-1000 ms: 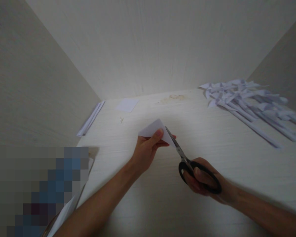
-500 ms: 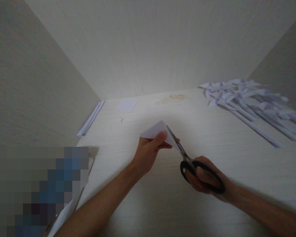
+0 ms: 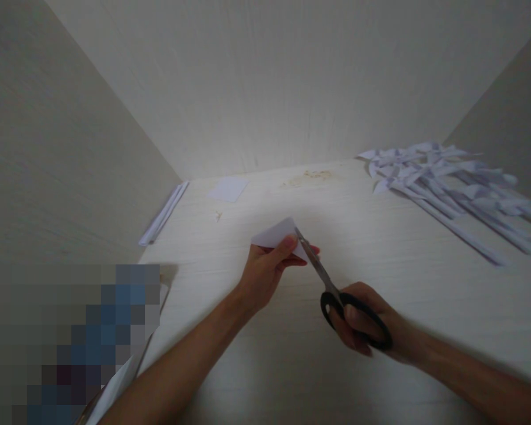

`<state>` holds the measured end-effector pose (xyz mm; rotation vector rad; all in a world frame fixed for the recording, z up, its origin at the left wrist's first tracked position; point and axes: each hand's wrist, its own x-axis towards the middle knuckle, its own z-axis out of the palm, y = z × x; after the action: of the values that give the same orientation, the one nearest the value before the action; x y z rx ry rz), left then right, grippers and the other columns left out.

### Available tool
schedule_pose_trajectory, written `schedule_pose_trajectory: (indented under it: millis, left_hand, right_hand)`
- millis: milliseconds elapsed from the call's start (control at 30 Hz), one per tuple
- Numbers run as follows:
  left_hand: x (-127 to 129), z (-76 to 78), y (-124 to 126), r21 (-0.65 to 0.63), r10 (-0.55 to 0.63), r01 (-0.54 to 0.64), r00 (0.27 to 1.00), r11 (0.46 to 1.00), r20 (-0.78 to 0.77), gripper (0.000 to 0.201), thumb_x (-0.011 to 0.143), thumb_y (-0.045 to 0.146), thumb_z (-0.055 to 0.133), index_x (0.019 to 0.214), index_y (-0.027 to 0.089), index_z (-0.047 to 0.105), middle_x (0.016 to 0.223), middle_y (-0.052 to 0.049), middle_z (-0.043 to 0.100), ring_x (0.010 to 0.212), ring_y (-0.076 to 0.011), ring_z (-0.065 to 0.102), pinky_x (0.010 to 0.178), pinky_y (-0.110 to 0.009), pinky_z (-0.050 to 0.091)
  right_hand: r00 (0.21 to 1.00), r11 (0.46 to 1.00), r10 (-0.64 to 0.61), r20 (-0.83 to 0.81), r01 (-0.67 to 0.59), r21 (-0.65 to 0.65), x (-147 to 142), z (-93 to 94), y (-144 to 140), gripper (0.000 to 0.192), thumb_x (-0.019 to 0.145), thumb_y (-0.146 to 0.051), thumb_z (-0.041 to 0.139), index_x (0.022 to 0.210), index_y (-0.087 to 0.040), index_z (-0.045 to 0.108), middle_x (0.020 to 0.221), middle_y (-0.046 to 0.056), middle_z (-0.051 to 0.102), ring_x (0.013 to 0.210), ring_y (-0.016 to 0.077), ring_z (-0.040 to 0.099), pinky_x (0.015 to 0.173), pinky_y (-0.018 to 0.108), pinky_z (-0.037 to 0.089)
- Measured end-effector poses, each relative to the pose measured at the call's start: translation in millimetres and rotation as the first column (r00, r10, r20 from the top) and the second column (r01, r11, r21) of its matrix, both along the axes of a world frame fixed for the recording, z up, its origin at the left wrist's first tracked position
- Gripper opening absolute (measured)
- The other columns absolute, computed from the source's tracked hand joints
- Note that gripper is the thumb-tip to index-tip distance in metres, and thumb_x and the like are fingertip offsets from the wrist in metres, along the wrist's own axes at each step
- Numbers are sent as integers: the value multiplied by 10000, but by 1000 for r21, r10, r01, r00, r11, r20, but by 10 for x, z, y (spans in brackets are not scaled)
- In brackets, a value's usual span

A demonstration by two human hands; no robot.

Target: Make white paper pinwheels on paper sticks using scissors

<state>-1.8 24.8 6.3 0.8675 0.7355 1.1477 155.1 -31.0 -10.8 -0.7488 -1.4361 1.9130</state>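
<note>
My left hand (image 3: 269,268) pinches a folded piece of white paper (image 3: 274,232), thumb on top and fingers underneath. A pair of scissors (image 3: 317,265) with black handles is in my right hand (image 3: 365,321), its thumb and fingers through the loops. The blades lie closed, or nearly so, along the right edge of the paper, their tips close to its top corner and my left fingertips. Whether paper is still between the blades I cannot tell.
White paper pinwheels on rolled sticks (image 3: 442,183) lie heaped at the right. Rolled paper sticks (image 3: 164,213) rest along the left wall, and a flat paper square (image 3: 229,189) lies near the back wall. A blurred-out patch covers the lower left.
The scissor blades have come together along the paper's right edge, and the handles have closed. My right hand has shifted slightly left. My left hand stays nearly still.
</note>
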Motion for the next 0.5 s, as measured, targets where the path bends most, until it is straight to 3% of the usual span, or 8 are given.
schedule_pose_trajectory:
  millis: [100, 200, 233, 300, 400, 500]
  left_hand:
    - [-16, -20, 27, 61, 48, -42, 994, 997, -100, 189, 699, 319, 613, 692, 135, 657, 703, -64, 695, 620, -158, 638, 566, -241, 495]
    - [-33, -47, 21, 290, 145, -22, 901, 957, -409, 188, 762, 289, 538, 794, 169, 679, 839, -77, 700, 724, -173, 647, 640, -259, 498]
    - [-39, -58, 6, 404, 203, 27, 833, 914, -515, 189, 772, 267, 523, 839, 185, 679, 890, -78, 694, 779, -179, 643, 693, -271, 492]
    - [-49, -87, -35, 594, 323, 209, 677, 777, -661, 226, 777, 224, 509, 949, 217, 655, 1004, -81, 664, 911, -194, 612, 804, -302, 458]
    - [-62, -148, -98, 664, 447, 463, 498, 587, -743, 313, 780, 187, 496, 1073, 237, 594, 1100, -98, 616, 1023, -225, 556, 851, -346, 427]
    - [-55, -204, -120, 664, 500, 519, 438, 538, -747, 337, 789, 163, 476, 1102, 249, 570, 1116, -101, 607, 1063, -239, 522, 869, -372, 405]
  right_hand:
    - [998, 997, -60, -15, 61, 49, -6, -7, 32, 523, 680, -629, 495, 493, -142, 461, 408, -31, 393, 336, 52, 338, 320, 195, 223]
    - [952, 948, -307, -10, 306, 86, -8, -6, 63, 476, 677, -574, 547, 495, -140, 482, 430, -24, 419, 386, 60, 337, 370, 213, 226]
    - [925, 922, -380, 8, 378, 77, -10, -5, 73, 447, 681, -544, 563, 507, -138, 497, 439, -19, 435, 400, 63, 333, 380, 217, 220]
    - [880, 882, -471, 65, 469, 41, -18, -5, 93, 373, 683, -475, 594, 551, -131, 537, 475, -5, 484, 417, 65, 327, 388, 220, 206]
    - [826, 837, -545, 141, 547, 25, -36, -12, 117, 272, 664, -373, 634, 574, -123, 575, 503, -12, 502, 430, 58, 319, 401, 219, 210]
    - [779, 791, -605, 163, 611, 19, -41, -31, 142, 216, 630, -312, 664, 561, -127, 576, 473, -48, 433, 430, 51, 305, 410, 215, 221]
